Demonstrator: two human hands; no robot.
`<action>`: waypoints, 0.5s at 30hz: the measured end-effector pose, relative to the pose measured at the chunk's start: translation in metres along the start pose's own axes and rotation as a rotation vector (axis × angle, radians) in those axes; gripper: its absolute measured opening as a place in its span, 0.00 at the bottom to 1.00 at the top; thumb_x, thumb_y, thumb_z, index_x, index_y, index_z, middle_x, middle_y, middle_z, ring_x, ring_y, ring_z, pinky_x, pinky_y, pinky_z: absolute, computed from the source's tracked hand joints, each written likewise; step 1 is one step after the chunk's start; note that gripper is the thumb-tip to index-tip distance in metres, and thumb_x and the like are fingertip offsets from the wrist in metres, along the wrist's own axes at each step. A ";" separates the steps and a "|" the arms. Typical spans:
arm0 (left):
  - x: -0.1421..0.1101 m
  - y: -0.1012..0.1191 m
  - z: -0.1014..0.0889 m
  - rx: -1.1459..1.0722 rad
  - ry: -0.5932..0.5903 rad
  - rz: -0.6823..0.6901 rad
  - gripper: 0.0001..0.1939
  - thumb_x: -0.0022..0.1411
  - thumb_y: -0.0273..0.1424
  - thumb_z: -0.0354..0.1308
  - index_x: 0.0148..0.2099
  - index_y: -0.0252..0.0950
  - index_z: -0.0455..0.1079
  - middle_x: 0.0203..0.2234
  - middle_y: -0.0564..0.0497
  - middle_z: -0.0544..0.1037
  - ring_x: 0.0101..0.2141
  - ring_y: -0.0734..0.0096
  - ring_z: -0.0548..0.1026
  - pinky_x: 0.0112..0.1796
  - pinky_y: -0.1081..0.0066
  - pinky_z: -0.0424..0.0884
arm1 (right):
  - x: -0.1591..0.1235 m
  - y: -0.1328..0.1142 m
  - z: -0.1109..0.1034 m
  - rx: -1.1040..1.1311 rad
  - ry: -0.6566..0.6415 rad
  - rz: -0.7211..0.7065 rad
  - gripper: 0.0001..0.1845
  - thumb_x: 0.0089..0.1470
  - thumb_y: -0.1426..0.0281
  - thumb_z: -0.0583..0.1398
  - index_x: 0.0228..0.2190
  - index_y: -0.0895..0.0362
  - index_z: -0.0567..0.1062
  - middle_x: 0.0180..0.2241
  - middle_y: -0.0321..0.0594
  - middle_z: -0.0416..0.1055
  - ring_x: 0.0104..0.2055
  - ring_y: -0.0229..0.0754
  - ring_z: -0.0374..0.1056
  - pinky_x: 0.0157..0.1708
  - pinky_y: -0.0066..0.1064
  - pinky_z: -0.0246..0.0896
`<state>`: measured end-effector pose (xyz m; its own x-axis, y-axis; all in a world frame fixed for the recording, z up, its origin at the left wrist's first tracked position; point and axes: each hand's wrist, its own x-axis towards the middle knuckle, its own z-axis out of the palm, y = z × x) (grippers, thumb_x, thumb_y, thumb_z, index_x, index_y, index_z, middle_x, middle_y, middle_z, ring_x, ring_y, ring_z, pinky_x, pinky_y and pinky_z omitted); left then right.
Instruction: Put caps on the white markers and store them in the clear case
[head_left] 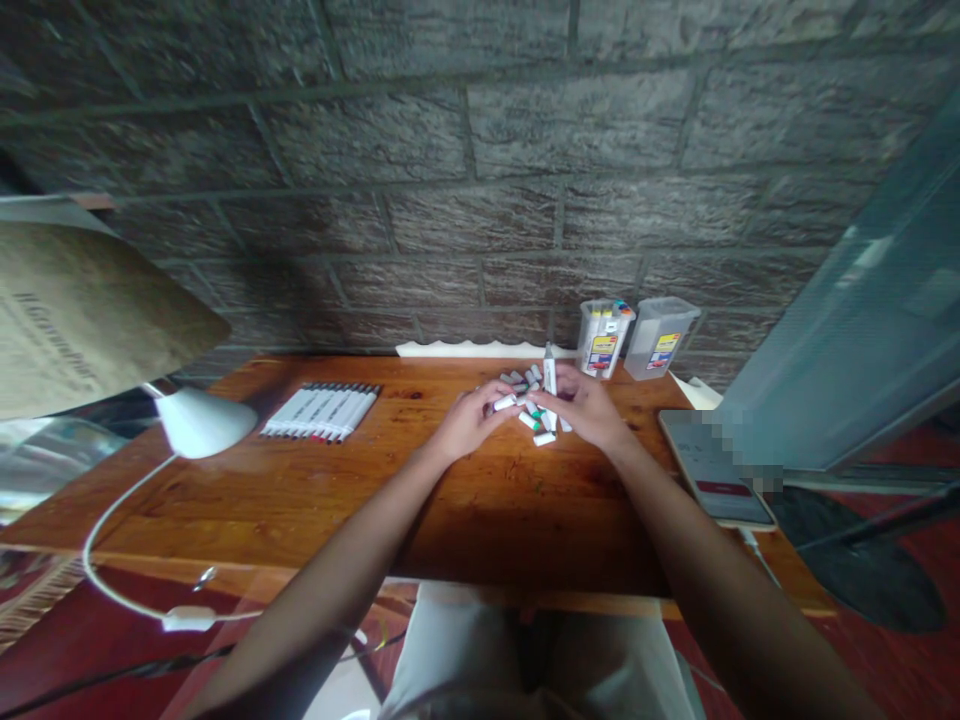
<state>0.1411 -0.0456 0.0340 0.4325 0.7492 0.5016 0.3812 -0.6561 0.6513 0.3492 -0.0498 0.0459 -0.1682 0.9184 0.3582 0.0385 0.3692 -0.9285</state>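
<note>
My left hand point(472, 420) is closed, with a small white marker cap point(505, 402) pinched between thumb and fingers. A white marker point(550, 376) stands nearly upright in my right hand point(589, 405), its grey tip end pointing up. Both hands are close together over a loose pile of white caps, some with green or dark ends; one white cap point(544, 438) lies at the pile's near edge. To the left, a neat row of white markers point(322, 412) lies side by side on the wooden table point(480, 500).
A clear plastic container point(602, 340) with several markers stands at the back, beside another clear container point(660, 340). A tablet-like device point(716, 475) with a cable lies at the right. At the left stands a lamp point(202, 420). A brick wall rises behind the table.
</note>
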 end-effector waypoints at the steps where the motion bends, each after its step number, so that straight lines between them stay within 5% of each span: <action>1: 0.000 0.000 0.000 -0.007 0.008 -0.019 0.16 0.62 0.41 0.59 0.45 0.34 0.69 0.37 0.48 0.79 0.34 0.71 0.75 0.38 0.73 0.68 | 0.000 0.001 0.000 0.022 0.018 0.001 0.31 0.38 0.56 0.72 0.40 0.53 0.67 0.24 0.30 0.73 0.26 0.40 0.71 0.27 0.30 0.66; 6: 0.001 0.001 -0.001 -0.027 0.042 -0.027 0.16 0.61 0.42 0.59 0.40 0.33 0.70 0.33 0.50 0.77 0.31 0.73 0.72 0.34 0.75 0.67 | 0.001 0.000 -0.001 0.071 0.054 -0.027 0.31 0.38 0.56 0.71 0.34 0.51 0.59 0.23 0.27 0.70 0.23 0.37 0.68 0.23 0.27 0.62; 12: 0.003 -0.001 0.000 -0.078 0.073 -0.024 0.15 0.60 0.41 0.61 0.41 0.33 0.71 0.33 0.50 0.77 0.32 0.73 0.72 0.36 0.74 0.67 | -0.001 -0.007 -0.004 0.064 -0.054 -0.068 0.19 0.50 0.55 0.65 0.38 0.51 0.66 0.25 0.30 0.71 0.24 0.35 0.66 0.23 0.26 0.59; 15: 0.003 -0.001 0.000 -0.142 0.078 -0.032 0.14 0.60 0.40 0.61 0.38 0.33 0.69 0.31 0.51 0.75 0.33 0.72 0.72 0.38 0.73 0.67 | -0.004 -0.012 -0.002 0.088 -0.086 -0.020 0.21 0.53 0.53 0.62 0.45 0.50 0.69 0.33 0.35 0.75 0.25 0.35 0.67 0.22 0.26 0.59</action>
<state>0.1421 -0.0428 0.0353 0.3553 0.7781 0.5180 0.2726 -0.6163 0.7388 0.3515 -0.0571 0.0557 -0.2518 0.8940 0.3706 -0.0522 0.3699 -0.9276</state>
